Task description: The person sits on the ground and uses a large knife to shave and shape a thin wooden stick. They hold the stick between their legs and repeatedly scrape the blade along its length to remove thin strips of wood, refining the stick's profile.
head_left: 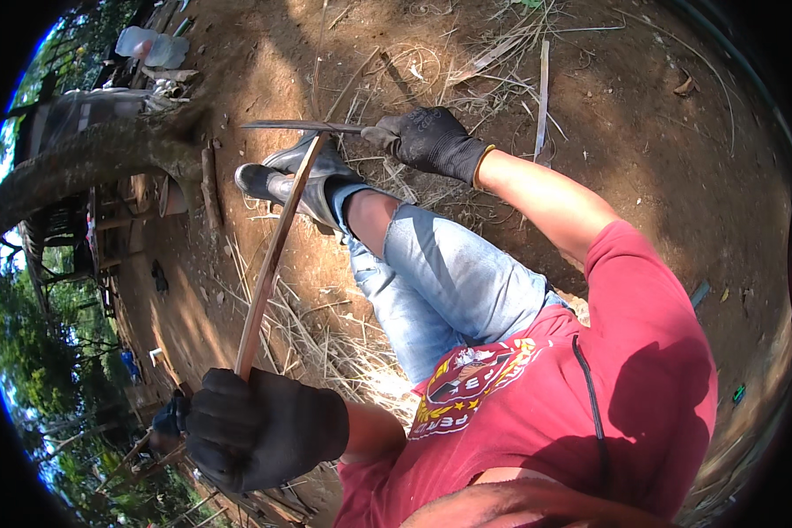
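My left hand (pixel 264 429), in a black glove, is closed around the lower end of a long brown strip (pixel 279 231) that looks like split wood or bamboo. The strip slants up and away from me past my boots (pixel 304 167). In my right hand (pixel 433 143), also black-gloved, is a knife (pixel 299 126) with a dark, narrow blade pointing left. The blade lies across the strip and appears to touch it. The knife's handle is mostly hidden inside my fist.
My legs in ripped jeans (pixel 449 264) stretch out beneath the strip. Pale shavings (pixel 361 365) litter the dirt ground (pixel 642 114) on both sides of them. A thick tree trunk (pixel 88 157) and a wooden structure (pixel 106 220) stand at left. Clear plastic containers (pixel 152 47) are at the far left.
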`<state>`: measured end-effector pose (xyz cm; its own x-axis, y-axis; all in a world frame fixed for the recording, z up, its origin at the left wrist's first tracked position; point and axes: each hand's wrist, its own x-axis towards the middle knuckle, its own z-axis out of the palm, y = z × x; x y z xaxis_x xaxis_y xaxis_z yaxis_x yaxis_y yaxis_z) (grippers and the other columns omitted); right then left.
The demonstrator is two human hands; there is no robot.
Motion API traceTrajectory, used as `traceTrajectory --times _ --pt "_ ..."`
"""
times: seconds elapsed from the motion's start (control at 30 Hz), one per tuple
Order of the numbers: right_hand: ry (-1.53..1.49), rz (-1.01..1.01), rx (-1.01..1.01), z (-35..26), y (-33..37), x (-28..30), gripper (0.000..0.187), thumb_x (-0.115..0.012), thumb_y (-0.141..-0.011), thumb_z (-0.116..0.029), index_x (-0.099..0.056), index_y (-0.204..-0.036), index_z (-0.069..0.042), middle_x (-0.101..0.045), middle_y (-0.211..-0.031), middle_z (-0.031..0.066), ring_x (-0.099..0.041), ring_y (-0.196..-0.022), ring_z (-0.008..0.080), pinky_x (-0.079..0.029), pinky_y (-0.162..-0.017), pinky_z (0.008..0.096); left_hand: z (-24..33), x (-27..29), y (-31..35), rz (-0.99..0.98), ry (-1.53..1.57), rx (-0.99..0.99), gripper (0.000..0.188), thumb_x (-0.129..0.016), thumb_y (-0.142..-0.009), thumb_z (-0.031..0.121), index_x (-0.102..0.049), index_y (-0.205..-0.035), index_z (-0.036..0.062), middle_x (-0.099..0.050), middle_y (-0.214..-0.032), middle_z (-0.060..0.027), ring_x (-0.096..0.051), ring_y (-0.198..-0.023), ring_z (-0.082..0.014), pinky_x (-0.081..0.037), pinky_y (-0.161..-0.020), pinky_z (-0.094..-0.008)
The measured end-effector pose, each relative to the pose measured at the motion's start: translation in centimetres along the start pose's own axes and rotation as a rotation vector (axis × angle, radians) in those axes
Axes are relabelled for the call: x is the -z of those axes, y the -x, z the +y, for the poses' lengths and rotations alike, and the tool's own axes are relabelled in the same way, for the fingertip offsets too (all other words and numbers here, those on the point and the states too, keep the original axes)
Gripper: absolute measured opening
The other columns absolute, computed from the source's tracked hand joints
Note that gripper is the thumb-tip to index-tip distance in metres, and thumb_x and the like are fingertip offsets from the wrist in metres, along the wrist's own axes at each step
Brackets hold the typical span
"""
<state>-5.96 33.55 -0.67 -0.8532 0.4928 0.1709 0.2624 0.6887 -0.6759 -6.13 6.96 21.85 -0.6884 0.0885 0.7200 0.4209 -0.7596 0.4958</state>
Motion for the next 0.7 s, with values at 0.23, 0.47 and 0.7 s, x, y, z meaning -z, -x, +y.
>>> traceTrajectory --times 0.23,0.47,0.7 --pt "-0.156 0.052 0.354 -8.5 3.3 1.3 0.053 -0.039 -0.100 -0.060 -0.065 -0.095 -0.013 -0.067 -0.078 0.0129 -0.067 -0.075 0.0361 -0.054 -0.063 0.0437 -0.6 1.2 -0.5 0.029 -0.141 -0.060 0.036 -0.042 -0.092 0.013 -0.033 -0.057 0.0154 -0.025 -0.054 0.0027 -0.023 -0.048 -0.0116 -0.025 -0.056 -0.0326" --pt "0.044 0.049 -0.021 2.5 -3.5 0.0 0.040 -0.048 -0.095 -0.049 -0.072 -0.100 -0.017 -0.073 -0.089 0.0126 -0.070 -0.084 0.0337 -0.054 -0.074 0.0441 -1.6 0.3 -0.6 0.068 -0.152 -0.072 0.037 -0.040 -0.092 0.011 -0.031 -0.057 0.0157 -0.022 -0.053 0.0029 -0.023 -0.048 -0.0115 -0.025 -0.054 -0.0308" --pt "-0.188 0.152 0.431 -6.6 0.3 -0.1 0.049 -0.047 -0.098 -0.058 -0.067 -0.109 -0.015 -0.067 -0.076 0.0129 -0.067 -0.074 0.0353 -0.054 -0.064 0.0430 -0.3 2.7 -2.1 0.089 -0.199 -0.026 0.033 -0.041 -0.085 0.010 -0.024 -0.058 0.0171 -0.019 -0.057 0.0020 -0.021 -0.053 -0.0133 -0.022 -0.055 -0.0317"
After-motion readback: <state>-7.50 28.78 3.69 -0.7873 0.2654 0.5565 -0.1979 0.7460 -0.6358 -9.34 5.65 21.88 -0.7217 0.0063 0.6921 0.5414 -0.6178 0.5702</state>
